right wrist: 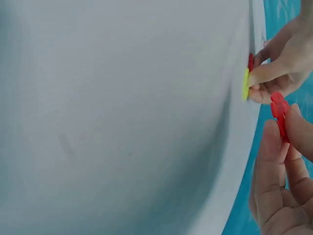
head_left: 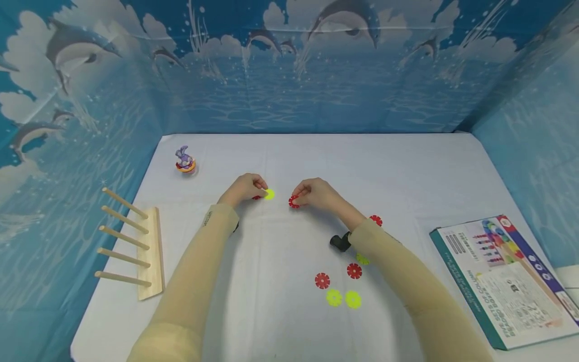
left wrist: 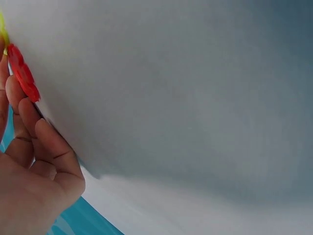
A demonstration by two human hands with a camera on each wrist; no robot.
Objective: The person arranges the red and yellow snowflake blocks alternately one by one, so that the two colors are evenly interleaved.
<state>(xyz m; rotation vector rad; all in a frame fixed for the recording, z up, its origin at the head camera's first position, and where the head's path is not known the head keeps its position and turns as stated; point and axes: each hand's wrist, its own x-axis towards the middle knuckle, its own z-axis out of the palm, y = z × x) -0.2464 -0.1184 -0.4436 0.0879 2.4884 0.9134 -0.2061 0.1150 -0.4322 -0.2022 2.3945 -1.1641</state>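
Between the thumb and fingers of my left hand [head_left: 245,189] is a yellow notched disc [head_left: 270,194]. A red notched disc [left wrist: 23,73] lies against the same fingers and touches the yellow one in the left wrist view; whether the two are joined I cannot tell. To the right, my right hand [head_left: 318,193] pinches another red notched disc [right wrist: 279,111] between thumb and index finger. It is held tilted, a short gap from the left hand's discs. Both hands are low over the white tabletop [head_left: 280,251].
Nearer me lie loose red discs [head_left: 322,280] and yellow discs [head_left: 334,297], some beside my right sleeve. A black piece [head_left: 340,242] touches that sleeve. A wooden peg rack [head_left: 154,251] stands left, a rabbit toy [head_left: 185,161] back left, a printed box [head_left: 506,281] right.
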